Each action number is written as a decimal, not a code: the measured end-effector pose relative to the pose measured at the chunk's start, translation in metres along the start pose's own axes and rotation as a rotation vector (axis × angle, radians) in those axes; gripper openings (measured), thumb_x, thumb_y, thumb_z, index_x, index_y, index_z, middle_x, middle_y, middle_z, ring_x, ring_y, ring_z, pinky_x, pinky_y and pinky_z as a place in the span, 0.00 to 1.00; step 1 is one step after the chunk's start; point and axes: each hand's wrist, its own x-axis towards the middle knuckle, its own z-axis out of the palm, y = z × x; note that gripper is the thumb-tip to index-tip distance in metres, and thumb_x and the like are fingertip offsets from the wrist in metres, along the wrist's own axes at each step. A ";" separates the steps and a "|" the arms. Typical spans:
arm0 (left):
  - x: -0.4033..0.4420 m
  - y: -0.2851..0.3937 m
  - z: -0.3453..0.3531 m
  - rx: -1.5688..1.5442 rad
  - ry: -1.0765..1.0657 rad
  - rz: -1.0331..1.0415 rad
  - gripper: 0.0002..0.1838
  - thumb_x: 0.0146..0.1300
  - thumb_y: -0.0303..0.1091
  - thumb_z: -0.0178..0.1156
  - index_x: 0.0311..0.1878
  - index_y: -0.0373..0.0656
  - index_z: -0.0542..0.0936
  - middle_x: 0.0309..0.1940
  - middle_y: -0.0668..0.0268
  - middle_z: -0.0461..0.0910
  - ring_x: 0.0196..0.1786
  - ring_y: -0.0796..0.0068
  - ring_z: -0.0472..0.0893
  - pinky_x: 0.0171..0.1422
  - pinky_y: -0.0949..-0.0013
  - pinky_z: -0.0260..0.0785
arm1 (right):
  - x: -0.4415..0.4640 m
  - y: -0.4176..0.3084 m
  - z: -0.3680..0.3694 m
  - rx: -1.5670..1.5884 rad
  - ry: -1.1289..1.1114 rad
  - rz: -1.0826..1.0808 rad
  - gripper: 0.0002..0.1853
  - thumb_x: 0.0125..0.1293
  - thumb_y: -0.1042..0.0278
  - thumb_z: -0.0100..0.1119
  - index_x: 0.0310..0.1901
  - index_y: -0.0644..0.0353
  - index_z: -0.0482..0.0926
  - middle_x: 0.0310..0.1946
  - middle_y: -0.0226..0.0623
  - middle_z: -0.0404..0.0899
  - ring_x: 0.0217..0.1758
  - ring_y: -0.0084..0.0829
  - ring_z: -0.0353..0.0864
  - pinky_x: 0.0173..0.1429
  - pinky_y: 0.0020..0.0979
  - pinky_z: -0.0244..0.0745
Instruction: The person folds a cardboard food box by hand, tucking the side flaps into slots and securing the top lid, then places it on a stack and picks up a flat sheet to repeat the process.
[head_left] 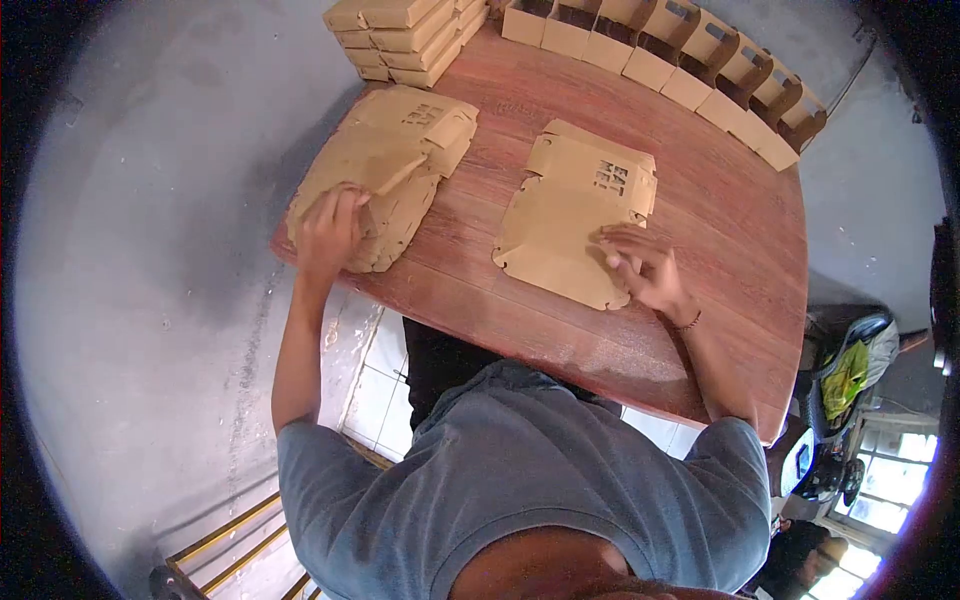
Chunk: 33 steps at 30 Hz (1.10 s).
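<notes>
Unfolded cardboard box blanks (425, 150) lie stacked on the left of the table, printed "EAT ME!". My left hand (333, 230) is closed on the near left edge of the top blank, which is bent up from those below. A single flat box blank (560, 225), also marked "EAT ME!", lies in the middle of the table. Over its right edge is my right hand (645, 270), fingers stretched out to the left and holding nothing; whether they press on the cardboard I cannot tell.
Folded cardboard boxes (400, 45) are piled at the back left of the reddish wooden table (730, 240). Along the far right edge stands a row of open carriers with handle holes (690, 85). A wall (190, 200) borders the left side. Another person (800, 555) is at lower right.
</notes>
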 end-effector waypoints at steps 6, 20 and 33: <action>0.049 0.002 -0.024 0.137 0.202 -0.010 0.08 0.62 0.33 0.66 0.29 0.43 0.77 0.30 0.66 0.82 0.33 0.61 0.83 0.36 0.63 0.76 | 0.079 -0.046 0.002 -0.175 0.120 -0.084 0.28 0.64 0.60 0.67 0.65 0.57 0.74 0.63 0.49 0.73 0.67 0.49 0.72 0.69 0.45 0.69; 0.068 0.065 -0.072 -0.121 0.396 0.237 0.15 0.51 0.34 0.75 0.40 0.41 0.83 0.36 0.63 0.84 0.37 0.62 0.85 0.46 0.58 0.81 | 0.208 -0.094 0.049 -0.148 0.196 -0.545 0.25 0.43 0.79 0.67 0.48 0.59 0.84 0.46 0.37 0.86 0.55 0.42 0.83 0.65 0.44 0.74; -0.024 0.009 0.003 -0.167 -0.425 -0.214 0.29 0.54 0.42 0.71 0.57 0.40 0.78 0.64 0.57 0.72 0.68 0.47 0.68 0.69 0.51 0.64 | 0.058 0.006 -0.025 -0.133 0.091 -0.449 0.22 0.56 0.62 0.70 0.54 0.53 0.85 0.56 0.37 0.83 0.65 0.42 0.78 0.74 0.54 0.62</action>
